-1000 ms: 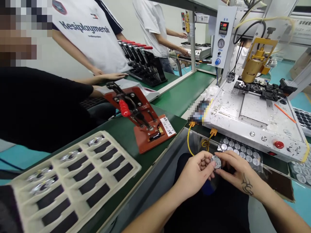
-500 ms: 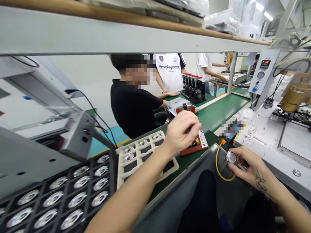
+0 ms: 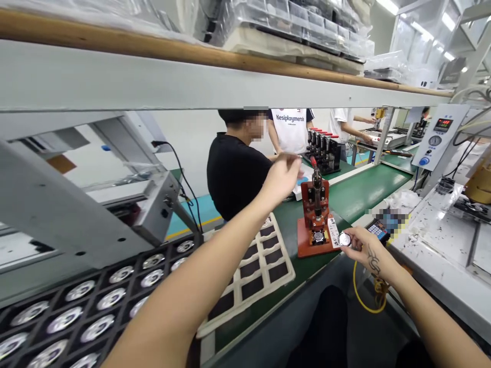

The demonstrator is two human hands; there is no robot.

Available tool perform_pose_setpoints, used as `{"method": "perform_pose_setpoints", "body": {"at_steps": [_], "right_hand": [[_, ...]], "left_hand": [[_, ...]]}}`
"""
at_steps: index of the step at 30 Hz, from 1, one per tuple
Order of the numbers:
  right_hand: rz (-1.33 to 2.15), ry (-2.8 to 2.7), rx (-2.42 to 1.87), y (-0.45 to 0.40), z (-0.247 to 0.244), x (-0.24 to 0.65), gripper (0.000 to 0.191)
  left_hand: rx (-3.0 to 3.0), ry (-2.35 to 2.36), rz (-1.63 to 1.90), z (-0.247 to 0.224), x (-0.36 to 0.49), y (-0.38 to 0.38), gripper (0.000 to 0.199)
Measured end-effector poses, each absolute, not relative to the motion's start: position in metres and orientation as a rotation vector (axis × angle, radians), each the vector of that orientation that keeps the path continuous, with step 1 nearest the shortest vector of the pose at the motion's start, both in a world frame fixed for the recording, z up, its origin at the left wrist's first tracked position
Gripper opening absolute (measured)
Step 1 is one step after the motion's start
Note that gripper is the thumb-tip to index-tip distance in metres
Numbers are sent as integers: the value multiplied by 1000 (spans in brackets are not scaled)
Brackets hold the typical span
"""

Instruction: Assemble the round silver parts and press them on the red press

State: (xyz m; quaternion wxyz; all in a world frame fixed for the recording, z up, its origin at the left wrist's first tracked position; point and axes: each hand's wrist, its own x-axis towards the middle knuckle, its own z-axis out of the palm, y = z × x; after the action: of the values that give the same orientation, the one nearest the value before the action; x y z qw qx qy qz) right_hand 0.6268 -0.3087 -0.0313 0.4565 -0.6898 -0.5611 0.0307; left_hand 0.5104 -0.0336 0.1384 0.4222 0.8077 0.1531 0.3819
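My right hand (image 3: 358, 244) pinches a round silver watch case (image 3: 344, 238) just right of the red press's base. Raised left of the red lever tip, my left hand (image 3: 286, 176) has its fingers bent, and what they hold, if anything, is hidden. The red toggle press (image 3: 315, 214) stands upright on the green bench, with a round metal piece (image 3: 318, 236) in its black fixture. Below my left forearm lies a cream compartment tray (image 3: 264, 253). A black tray (image 3: 92, 286) with several silver round parts is at the lower left.
A person in black (image 3: 236, 171) sits across the bench. Several black clamps (image 3: 324, 151) with red handles stand behind the press. A metal shelf beam (image 3: 230, 87) crosses above, and a control box (image 3: 435, 138) is at the right. A yellow cable (image 3: 356, 291) hangs below.
My left hand has risen off the press, whose lever now stands up in view. My right hand has brought the watch case up beside the press base. The camera view has shifted.
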Motion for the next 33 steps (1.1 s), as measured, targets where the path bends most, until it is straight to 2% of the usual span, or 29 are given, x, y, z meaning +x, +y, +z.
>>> {"method": "perform_pose_setpoints", "body": {"at_steps": [2,5,9,11,16,22,28,30,33], "right_hand": [[90,-1396,-1695,-296,-43,633,25],[120,-1417,-1695,-274,-57,641,24],[164,-1434,-1711,-246,-71,652,26],[190,-1433,-1728,-241,-76,657,26],[270,-1427,-1761,-236,-82,662,29],[398,-1558,-1728,-202,-68,657,22],[451,-1579,-1711,-210,-51,651,17],[426,-1509,-1736,-219,-34,661,25],[312,-1332,-1746,-210,13,684,54]], "left_hand": [[2193,522,614,93,484,-32,27],[2243,467,280,26,463,-51,20],[2292,432,227,-24,483,-75,7],[2312,414,256,-33,498,-78,14],[2318,411,297,-32,490,-72,17],[2281,484,385,6,411,-48,29],[1754,613,425,36,346,-40,48],[1597,625,469,44,329,-44,52],[1478,663,553,56,315,-55,54]]}}
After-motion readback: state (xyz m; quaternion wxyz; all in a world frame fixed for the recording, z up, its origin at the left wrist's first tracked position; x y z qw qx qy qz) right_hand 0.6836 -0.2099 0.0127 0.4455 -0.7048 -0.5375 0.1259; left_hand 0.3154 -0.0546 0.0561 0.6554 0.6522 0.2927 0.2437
